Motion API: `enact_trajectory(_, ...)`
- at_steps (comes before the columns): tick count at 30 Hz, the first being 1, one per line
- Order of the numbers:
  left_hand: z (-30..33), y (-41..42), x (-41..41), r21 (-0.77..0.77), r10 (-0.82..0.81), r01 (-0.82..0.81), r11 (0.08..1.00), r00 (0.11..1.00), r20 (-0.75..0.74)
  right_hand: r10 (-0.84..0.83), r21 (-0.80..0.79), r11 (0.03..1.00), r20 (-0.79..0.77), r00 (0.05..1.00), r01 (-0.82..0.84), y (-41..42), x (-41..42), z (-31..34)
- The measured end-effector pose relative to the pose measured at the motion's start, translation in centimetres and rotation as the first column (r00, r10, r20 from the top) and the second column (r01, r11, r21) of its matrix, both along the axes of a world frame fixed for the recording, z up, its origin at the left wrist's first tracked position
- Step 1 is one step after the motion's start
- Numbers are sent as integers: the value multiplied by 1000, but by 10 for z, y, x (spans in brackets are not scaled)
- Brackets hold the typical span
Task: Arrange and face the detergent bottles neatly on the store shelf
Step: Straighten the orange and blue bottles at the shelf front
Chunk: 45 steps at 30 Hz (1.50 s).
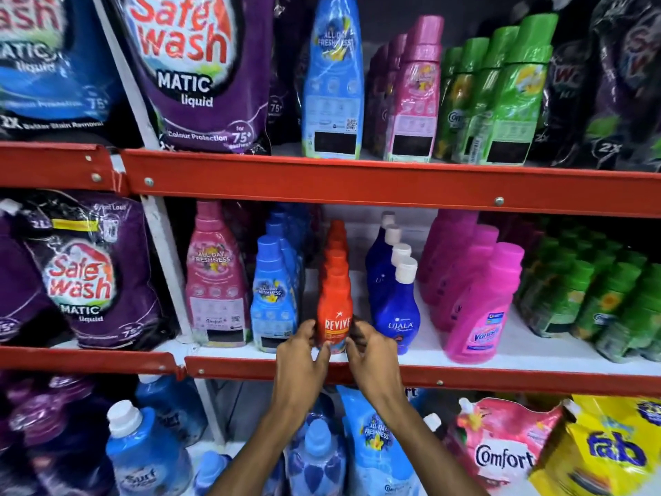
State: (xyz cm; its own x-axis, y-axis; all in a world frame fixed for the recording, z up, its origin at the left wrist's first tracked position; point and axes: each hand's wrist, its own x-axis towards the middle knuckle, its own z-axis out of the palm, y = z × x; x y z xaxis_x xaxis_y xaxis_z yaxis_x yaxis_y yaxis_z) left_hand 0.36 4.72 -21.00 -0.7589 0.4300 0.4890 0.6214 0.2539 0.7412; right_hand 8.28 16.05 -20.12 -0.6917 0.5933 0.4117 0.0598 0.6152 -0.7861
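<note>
Both forearms reach up from the bottom of the view to the middle shelf point(393, 365). The left hand point(298, 356) and right hand point(370, 354) close around the lower part of the front orange bottle point(335, 309), fingers curled on either side and knuckles raised, the label facing outward. The bottle stands upright at the shelf's front edge, heading a row of orange bottles, between the light blue bottles point(273, 302) and the dark blue bottles point(395, 309).
</note>
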Motion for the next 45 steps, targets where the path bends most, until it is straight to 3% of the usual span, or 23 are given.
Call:
enact_trajectory(12, -10, 5, -9, -37, 0, 0, 999, 1000, 7, -13, -15, 1000, -5, 1000, 13, 1, 1, -1)
enact_trajectory(17, -6, 1, -1, 32, 26, -26, 999, 1000, -5, -14, -1, 1000, -46, 999, 14, -1, 9, 1)
enact_trajectory(21, 3, -5, 23, 240, 135, -115, 964, 988, -70, -170, 54, 982, -194, 966, 183, 7, 35, -3)
enact_trajectory(26, 8, 21, 47, 213, 17, 6, 977, 994, -109, -352, 18, 926, -331, 876, 378, 36, 61, -5)
enact_trajectory(33, -2, 62, 52, 93, -103, 102, 990, 995, 12, -252, -1, 967, -118, 961, 254, 66, 60, -7)
enact_trajectory(45, -6, 74, 45, 112, -42, 31, 993, 994, 98, -186, -23, 982, -152, 971, 185, 74, 61, -7)
